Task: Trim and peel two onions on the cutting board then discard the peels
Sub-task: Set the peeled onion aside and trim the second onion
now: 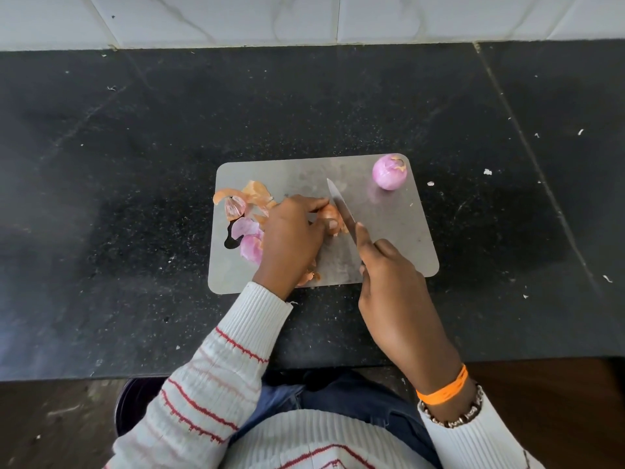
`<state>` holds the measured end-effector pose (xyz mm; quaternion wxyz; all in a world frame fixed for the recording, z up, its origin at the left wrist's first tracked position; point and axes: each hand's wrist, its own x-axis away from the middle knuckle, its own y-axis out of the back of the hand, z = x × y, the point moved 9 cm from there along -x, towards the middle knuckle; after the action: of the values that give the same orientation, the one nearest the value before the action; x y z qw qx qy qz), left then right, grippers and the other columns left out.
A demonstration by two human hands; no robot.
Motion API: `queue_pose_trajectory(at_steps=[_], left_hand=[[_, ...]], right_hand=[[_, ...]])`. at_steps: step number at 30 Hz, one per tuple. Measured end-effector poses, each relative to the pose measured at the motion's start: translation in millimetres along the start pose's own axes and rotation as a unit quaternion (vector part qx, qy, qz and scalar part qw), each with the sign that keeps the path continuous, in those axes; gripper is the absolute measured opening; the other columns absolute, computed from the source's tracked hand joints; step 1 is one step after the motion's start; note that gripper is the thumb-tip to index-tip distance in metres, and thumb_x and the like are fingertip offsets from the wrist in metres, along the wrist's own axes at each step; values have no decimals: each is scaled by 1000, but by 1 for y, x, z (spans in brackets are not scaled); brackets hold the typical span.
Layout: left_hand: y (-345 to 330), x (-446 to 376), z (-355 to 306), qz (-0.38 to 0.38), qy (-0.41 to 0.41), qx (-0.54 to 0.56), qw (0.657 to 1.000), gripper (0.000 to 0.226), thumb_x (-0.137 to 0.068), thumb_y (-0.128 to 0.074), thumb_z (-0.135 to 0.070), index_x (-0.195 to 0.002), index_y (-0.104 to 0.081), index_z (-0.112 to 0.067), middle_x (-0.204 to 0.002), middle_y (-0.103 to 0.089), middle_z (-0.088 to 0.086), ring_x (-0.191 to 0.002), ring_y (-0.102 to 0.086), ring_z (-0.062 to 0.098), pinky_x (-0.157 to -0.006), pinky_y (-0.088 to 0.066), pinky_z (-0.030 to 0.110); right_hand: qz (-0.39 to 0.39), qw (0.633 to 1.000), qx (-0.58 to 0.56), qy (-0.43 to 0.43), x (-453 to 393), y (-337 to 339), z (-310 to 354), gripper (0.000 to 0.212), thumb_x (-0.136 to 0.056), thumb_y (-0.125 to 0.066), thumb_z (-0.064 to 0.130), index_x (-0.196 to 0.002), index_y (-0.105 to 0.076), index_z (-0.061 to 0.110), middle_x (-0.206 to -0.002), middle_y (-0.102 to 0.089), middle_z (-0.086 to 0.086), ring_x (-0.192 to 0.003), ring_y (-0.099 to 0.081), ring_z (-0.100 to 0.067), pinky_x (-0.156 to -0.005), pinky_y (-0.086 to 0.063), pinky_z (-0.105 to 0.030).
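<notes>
A: What is seen on the cutting board (389, 231)?

B: A grey board is laid flat on the black speckled counter (135, 164). Near its far right corner a peeled onion (389, 172) is seen, pale purple, with a scrap of brown skin at its top. It is well apart from both hands.

A: And the second onion?

B: An unpeeled onion (333, 216), brown-skinned, is held down near the middle of the board by the left hand (292, 235). The fingers are curled over it, so most of it is hidden.

A: How is the right hand (392, 275) occupied?

B: A knife (341, 209) is gripped in it, with the forefinger laid straight along the back of the blade. The blade is set against the right side of the held onion, its tip pointed away from the person. Whether the skin is cut through cannot be told.

A: Where are the peels (247, 211) found?

B: They are heaped at the left edge of the board, just beside the left hand: brown papery pieces and some purple layers. A few more brown scraps are seen under the left wrist, near the front edge. Small white flecks are scattered on the counter to the right.
</notes>
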<state>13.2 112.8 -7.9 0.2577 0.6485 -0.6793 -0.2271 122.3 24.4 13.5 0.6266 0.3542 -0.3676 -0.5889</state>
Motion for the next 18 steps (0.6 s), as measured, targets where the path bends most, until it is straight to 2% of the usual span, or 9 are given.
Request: queue_pose_trajectory(at_steps=[3,6,10,13,15,18], left_hand=[[1,-1,0,-7,5,-3,1000,27,-86,-62,-11,-111,-69,-19,-111,-67,-2,-94,-57,8,-80,-40,17],[2,0,0,-9,9,6,1000,21,-86,-61,-10,-104,-71,-17,-95,-64,-11,-85,-51,1,-76,-37,14],[4,-1,-6,-12,-9,-1,1000,19,-86,-60,-9,-98,-73,-15,-88,-56,-13,-82,-52,4,-77,-42,20],[4,1,-9,-15,-20,-3,1000,17,-86,-60,-8,-95,-73,-12,-85,-58,-11,-67,-51,1,-68,-44,20],[5,2,-12,-20,-33,-5,999,15,-85,-59,-4,-90,-73,-7,-79,-62,-7,-57,-49,-2,-63,-42,12],[4,2,-11,-14,-27,-23,999,17,-85,-58,-7,-93,-72,-10,-92,-68,4,-71,-58,11,-72,-47,24]], right_hand=[[7,999,34,-12,1,-1,4,67,-94,-43,3,-150,-9,16,-118,-44,-1,-90,-55,-18,-68,-41,-24],[12,998,51,-23,-1,-2,5,67,-95,-43,4,-150,-7,15,-125,-42,0,-96,-55,-17,-75,-46,-24],[20,997,63,-27,-3,-2,5,68,-94,-44,5,-151,-7,14,-129,-42,-1,-98,-56,-17,-76,-46,-23],[24,997,74,-28,-2,-2,7,68,-95,-42,5,-151,-4,13,-129,-41,0,-97,-56,-17,-72,-41,-20],[27,996,82,-31,-3,-4,8,66,-96,-41,5,-151,-4,12,-128,-41,0,-98,-56,-17,-71,-40,-20],[24,995,92,-32,-13,-8,8,66,-95,-40,2,-150,-5,11,-127,-42,-2,-96,-56,-22,-68,-37,-24]])
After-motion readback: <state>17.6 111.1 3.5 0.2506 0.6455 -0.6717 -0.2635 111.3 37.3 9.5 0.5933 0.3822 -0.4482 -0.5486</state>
